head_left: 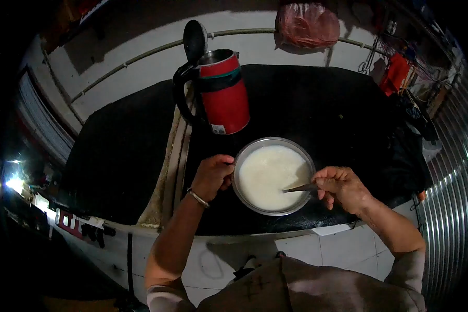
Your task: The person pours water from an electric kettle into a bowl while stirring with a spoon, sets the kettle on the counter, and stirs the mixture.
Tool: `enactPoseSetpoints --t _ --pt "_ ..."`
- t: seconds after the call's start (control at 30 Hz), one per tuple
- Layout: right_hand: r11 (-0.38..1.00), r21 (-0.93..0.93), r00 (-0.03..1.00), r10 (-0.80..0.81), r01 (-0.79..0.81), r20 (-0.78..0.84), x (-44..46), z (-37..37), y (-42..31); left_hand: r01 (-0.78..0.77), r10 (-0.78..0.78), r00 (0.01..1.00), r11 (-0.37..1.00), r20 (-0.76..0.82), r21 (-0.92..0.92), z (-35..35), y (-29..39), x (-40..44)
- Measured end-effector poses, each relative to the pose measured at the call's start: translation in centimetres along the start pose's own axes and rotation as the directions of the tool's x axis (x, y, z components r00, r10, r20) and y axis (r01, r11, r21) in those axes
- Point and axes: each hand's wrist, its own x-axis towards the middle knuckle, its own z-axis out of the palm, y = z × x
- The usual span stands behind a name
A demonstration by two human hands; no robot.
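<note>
A round metal bowl (pixel 272 212) sits on the black countertop, filled with a milky white liquid (pixel 268 169). My left hand (pixel 213 177), with a bangle on its wrist, pinches the bowl's left rim. At the right rim, my right hand (pixel 342 189) is closed around the handle of a spoon (pixel 300 187), whose far end dips into the liquid and is hidden there. Behind the bowl stands a red electric kettle (pixel 225 101) with a black handle, its lid (pixel 194 41) tipped up.
The black countertop (pixel 307 104) has a raised ledge (pixel 174 156) running across it, left of the bowl. A reddish plastic bag (pixel 308 25) hangs on the back wall. Scissors, cables and a red-orange object (pixel 395 74) are at the back right, beside corrugated metal (pixel 447 171).
</note>
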Motion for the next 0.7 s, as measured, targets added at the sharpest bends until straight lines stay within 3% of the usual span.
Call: enactPoseSetpoints --t 0.07,0.2,0.27,0.47,0.53,0.7 --pt "0.988 0.146 0.999 -0.047 0.048 -0.01 0.2 0.0 0.1 0.007 -0.007 1.0 0.999 -0.005 -0.037 0.1 0.0 -0.2" --pt "0.982 0.152 0.992 -0.109 0.116 -0.056 0.2 -0.4 -1.2 -0.021 0.021 1.0 1.0 0.009 -0.017 0.1 0.0 -0.4" --pt "0.972 0.106 0.973 -0.195 0.209 -0.127 0.0 -0.7 -1.9 -0.013 0.015 0.999 0.999 0.031 -0.041 0.0 -0.1 -0.3" --pt "0.925 -0.057 0.914 -0.381 0.377 -0.14 -1.0 -1.9 -4.0 -0.01 0.012 1.0 0.997 0.018 -0.076 0.0 -0.2 -0.3" --pt "0.851 -0.169 0.848 -0.518 0.498 -0.114 -1.2 -2.2 -4.5 -0.004 0.006 1.0 0.997 0.026 -0.077 0.0 0.0 -0.3" --pt "0.759 -0.341 0.774 -0.621 0.555 -0.12 -2.1 -2.1 -5.6 -0.031 0.036 0.997 0.997 0.065 -0.072 -0.3 -0.2 -0.3"
